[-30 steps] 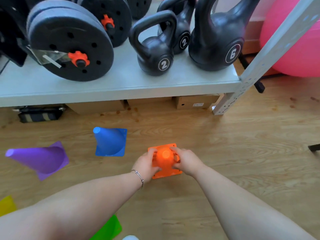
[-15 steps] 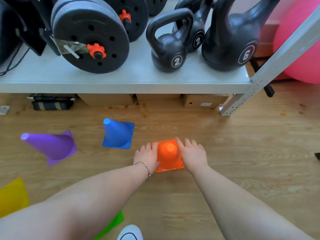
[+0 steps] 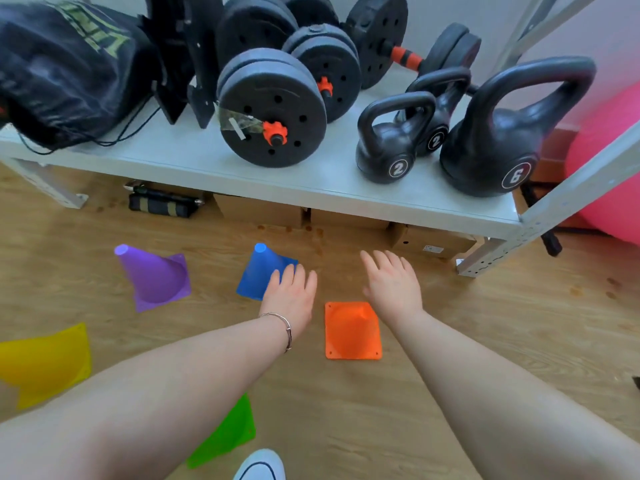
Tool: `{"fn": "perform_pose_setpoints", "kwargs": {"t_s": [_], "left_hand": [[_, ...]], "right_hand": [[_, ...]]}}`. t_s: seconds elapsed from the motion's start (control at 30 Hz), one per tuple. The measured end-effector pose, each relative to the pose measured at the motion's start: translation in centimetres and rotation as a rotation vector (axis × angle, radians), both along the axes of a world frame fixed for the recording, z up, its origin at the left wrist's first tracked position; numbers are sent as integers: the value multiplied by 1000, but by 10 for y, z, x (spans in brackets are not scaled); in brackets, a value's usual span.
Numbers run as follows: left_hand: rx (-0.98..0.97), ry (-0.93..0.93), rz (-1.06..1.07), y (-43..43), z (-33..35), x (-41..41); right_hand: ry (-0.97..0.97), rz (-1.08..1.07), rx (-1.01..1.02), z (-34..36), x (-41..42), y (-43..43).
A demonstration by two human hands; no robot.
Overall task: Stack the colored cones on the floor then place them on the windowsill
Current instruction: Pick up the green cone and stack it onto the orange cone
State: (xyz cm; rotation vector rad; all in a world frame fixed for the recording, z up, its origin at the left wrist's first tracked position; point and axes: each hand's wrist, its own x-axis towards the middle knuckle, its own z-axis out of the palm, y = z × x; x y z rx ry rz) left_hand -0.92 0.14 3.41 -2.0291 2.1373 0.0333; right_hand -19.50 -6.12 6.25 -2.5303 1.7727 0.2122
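An orange cone point(image 3: 352, 332) stands upright on the wooden floor between my forearms, with nothing touching it. My left hand point(image 3: 290, 296) hovers open beyond it, overlapping the right edge of a blue cone point(image 3: 259, 272). My right hand point(image 3: 392, 284) is open too, fingers spread, just past the orange cone's far right corner. A purple cone point(image 3: 154, 277) stands further left. A yellow cone point(image 3: 45, 362) sits at the left edge. A green cone point(image 3: 228, 434) is partly hidden under my left forearm.
A low grey shelf point(image 3: 311, 181) runs across the back, holding kettlebells point(image 3: 393, 143), dumbbell plates point(image 3: 272, 109) and a black bag point(image 3: 65, 71). Cardboard boxes point(image 3: 429, 240) lie under it. A pink ball point(image 3: 609, 168) is at the right. My white shoe point(image 3: 261, 465) is near the bottom edge.
Both hands have let go of the orange cone and moved forward, opening out. The left hand has gone toward the blue cone. The view has tilted up and shifted left.
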Motion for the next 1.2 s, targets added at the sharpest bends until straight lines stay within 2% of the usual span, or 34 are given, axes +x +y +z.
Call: {"fn": "perform_pose_setpoints", "kwargs": {"t_s": [0.23, 0.37, 0.47, 0.6, 0.67, 0.8, 0.93, 1.07, 1.2], "left_hand": [[-116, -62, -81, 48, 62, 104], [-64, -162, 78, 112, 64, 175], [55, -179, 238, 161, 36, 202], [223, -81, 328, 209, -15, 188], [277, -4, 398, 222, -31, 173], [452, 80, 420, 239, -55, 149], [543, 211, 470, 240, -63, 135], [554, 356, 558, 231, -69, 130], [458, 485, 601, 218, -67, 132]], "right_hand": [[-149, 247, -21, 8, 93, 23], [-158, 375, 7, -15, 134, 61], [-144, 425, 83, -37, 154, 92], [-118, 445, 313, -59, 166, 137], [-39, 486, 423, -69, 167, 154], [47, 554, 533, -87, 172, 174], [27, 563, 642, -97, 179, 189], [-9, 497, 746, -99, 178, 189], [-90, 428, 771, -90, 170, 170]]}}
